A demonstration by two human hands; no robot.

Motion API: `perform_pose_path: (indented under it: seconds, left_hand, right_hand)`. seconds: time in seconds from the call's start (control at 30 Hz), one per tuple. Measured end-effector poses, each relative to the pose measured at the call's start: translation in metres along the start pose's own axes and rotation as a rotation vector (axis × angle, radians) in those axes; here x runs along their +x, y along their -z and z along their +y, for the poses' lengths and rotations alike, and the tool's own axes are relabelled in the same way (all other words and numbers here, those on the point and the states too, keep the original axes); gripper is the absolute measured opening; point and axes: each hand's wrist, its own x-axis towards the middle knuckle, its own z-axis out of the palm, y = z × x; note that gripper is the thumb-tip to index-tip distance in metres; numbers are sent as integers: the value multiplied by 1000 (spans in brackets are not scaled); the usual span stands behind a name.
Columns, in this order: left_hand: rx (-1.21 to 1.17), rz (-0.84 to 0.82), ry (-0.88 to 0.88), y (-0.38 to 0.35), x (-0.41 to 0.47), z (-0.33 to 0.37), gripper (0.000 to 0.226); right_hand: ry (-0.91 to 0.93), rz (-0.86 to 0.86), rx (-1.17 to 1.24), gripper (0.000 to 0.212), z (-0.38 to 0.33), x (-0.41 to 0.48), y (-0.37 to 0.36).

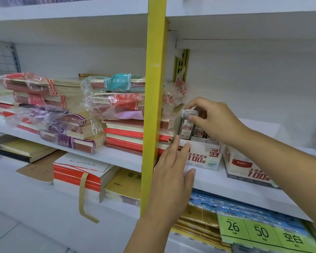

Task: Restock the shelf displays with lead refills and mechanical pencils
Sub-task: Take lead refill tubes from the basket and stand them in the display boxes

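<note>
**Lead refills going in, pencils not yet in sight**

Head view: my right hand (213,119) has its fingers curled around the top of a lead refill case (189,114), pinching it just above the back left corner of the open display box (202,156) marked HB 0.5. My left hand (171,172) is flat with straight fingers, its tips resting against the box's left front corner, beside the yellow upright (153,106). It grips nothing.

A few refill cases (198,133) stand upright in the box's rear row. The front looks unfilled, so I judge this box only partly stocked. A second display box (248,168) sits just to the right on the same shelf (226,185), but my forearm hides its contents. I see no mechanical pencils anywhere, so that half of the job appears untouched. Notebook stacks (124,125) fill the bay to the left.
</note>
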Motion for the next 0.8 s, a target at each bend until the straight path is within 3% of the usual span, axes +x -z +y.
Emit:
perform_pose_path:
  seconds: [0.1,0.23,0.4,0.57,0.8]
  left_hand:
    - [-17,13,-8,-1,-1,-2,61]
    - [-37,29,-22,1,-1,-3,62]
    - [-49,34,-44,0,-2,-5,60]
    - [-81,40,-33,3,-3,0,59]
    - [-120,127,-54,9,-37,27,47]
  right_hand:
    - [-27,-76,-47,27,7,5,-7]
    - [98,45,-399,23,14,11,-12]
    - [136,45,-516,32,17,13,-11]
    - [125,0,-501,36,8,1,2]
    - [251,246,-226,19,-23,-97,41]
